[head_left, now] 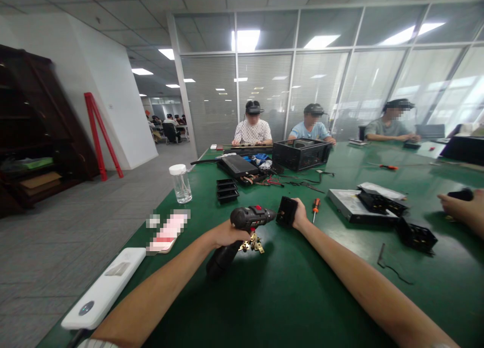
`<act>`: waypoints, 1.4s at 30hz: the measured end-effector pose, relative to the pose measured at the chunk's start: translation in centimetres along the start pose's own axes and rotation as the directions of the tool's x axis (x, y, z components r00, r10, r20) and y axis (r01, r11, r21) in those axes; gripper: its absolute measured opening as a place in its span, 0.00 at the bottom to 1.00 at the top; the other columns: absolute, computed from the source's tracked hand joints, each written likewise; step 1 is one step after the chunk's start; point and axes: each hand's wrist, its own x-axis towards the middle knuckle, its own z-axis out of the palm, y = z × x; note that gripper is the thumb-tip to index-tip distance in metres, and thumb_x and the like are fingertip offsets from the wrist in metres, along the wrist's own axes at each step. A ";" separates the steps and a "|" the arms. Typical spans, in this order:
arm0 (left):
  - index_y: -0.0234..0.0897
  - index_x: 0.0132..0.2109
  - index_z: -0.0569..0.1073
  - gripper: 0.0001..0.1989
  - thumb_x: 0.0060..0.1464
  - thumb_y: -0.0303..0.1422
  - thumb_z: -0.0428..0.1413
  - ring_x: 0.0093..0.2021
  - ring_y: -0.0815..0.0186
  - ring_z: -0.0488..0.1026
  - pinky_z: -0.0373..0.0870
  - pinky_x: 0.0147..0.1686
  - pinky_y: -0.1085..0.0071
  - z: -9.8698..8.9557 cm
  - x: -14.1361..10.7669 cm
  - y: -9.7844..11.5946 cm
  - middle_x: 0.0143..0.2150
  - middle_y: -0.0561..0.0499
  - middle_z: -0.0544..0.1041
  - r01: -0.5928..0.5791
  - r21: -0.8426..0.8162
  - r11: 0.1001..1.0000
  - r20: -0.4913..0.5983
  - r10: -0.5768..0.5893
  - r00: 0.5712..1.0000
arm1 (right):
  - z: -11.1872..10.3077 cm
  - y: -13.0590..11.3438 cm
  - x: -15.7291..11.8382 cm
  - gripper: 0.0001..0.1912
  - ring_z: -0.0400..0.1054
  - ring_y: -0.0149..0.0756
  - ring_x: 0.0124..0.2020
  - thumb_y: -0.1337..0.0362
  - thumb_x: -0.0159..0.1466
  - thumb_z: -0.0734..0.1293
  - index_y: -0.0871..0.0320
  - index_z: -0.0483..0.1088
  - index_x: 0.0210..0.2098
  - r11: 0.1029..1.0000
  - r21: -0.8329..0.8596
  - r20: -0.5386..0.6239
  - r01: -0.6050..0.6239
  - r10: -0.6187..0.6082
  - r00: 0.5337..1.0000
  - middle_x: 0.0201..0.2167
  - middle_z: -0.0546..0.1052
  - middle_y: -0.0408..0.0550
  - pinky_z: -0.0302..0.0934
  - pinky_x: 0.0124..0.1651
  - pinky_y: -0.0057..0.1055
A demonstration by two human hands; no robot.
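Note:
My left hand (229, 234) is wrapped round the grip of a black cordless drill (249, 217), whose chuck points right. In my right hand (300, 215) is a small black plastic bracket (286, 211), held upright just in front of the drill's tip. Whether the bit touches the bracket I cannot tell. Below the drill, partly hidden by it, lies a small pile of brass-coloured metal pieces (259, 244). A screwdriver with an orange and black handle (316, 207) lies on the table just right of my right hand.
On the green table (302, 297) are black trays (227, 190), a lidded clear jar (182, 184), a phone (170, 231), a white device (106, 287), a black case (301, 154) and a metal drive box (348, 207). A co-worker's hand (461, 209) is at right; several people sit opposite.

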 end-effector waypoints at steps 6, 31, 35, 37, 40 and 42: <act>0.31 0.31 0.71 0.08 0.38 0.26 0.57 0.27 0.70 0.63 0.59 0.28 0.73 0.0 0.0 -0.1 0.26 0.54 0.69 -0.046 -0.042 0.998 0.048 0.048 0.998 | -0.2 0.1 0.2 0.09 0.61 0.35 0.15 0.57 0.52 0.59 0.56 0.61 0.22 1.000 0.010 0.009 -0.001 0.001 1.000 0.13 0.66 0.44 0.58 0.19 0.32; 0.31 0.31 0.71 0.08 0.38 0.25 0.57 0.27 0.70 0.62 0.58 0.28 0.73 0.1 0.0 -0.2 0.25 0.55 0.69 -0.023 -0.041 0.999 0.033 0.025 0.999 | -0.2 0.2 0.2 0.10 0.62 0.36 0.16 0.57 0.52 0.58 0.56 0.61 0.22 1.000 0.003 0.010 0.009 -0.009 1.000 0.14 0.67 0.45 0.58 0.20 0.33; 0.31 0.30 0.71 0.06 0.38 0.26 0.56 0.26 0.70 0.62 0.57 0.26 0.73 0.1 0.0 -0.2 0.24 0.55 0.68 -0.011 -0.013 1.000 0.030 0.011 0.999 | -0.4 0.3 0.4 0.10 0.62 0.36 0.15 0.56 0.52 0.58 0.56 0.61 0.22 1.000 0.005 0.028 0.005 -0.005 1.000 0.14 0.67 0.45 0.58 0.19 0.33; 0.31 0.30 0.71 0.07 0.38 0.26 0.57 0.26 0.70 0.62 0.58 0.26 0.73 0.1 0.0 -0.2 0.24 0.54 0.69 -0.013 -0.018 1.000 0.028 0.013 1.000 | -0.4 0.3 0.4 0.10 0.62 0.36 0.15 0.56 0.52 0.58 0.56 0.61 0.22 1.000 0.004 0.030 -0.002 0.002 1.000 0.14 0.67 0.45 0.58 0.19 0.33; 0.31 0.30 0.71 0.07 0.38 0.26 0.56 0.26 0.70 0.63 0.58 0.27 0.73 0.2 0.0 -0.1 0.24 0.54 0.69 -0.020 -0.033 0.999 0.030 0.021 0.999 | -0.4 0.2 0.3 0.10 0.61 0.36 0.15 0.56 0.52 0.58 0.56 0.61 0.22 1.000 0.003 0.009 -0.001 0.001 1.000 0.14 0.67 0.45 0.58 0.19 0.33; 0.31 0.30 0.71 0.06 0.38 0.26 0.56 0.26 0.70 0.62 0.58 0.26 0.74 0.2 -0.1 0.0 0.24 0.55 0.69 -0.020 -0.044 0.999 0.028 0.021 0.999 | -0.4 0.2 0.3 0.10 0.61 0.36 0.15 0.57 0.52 0.58 0.56 0.61 0.22 1.000 0.007 0.010 0.001 -0.001 1.000 0.14 0.66 0.44 0.58 0.19 0.33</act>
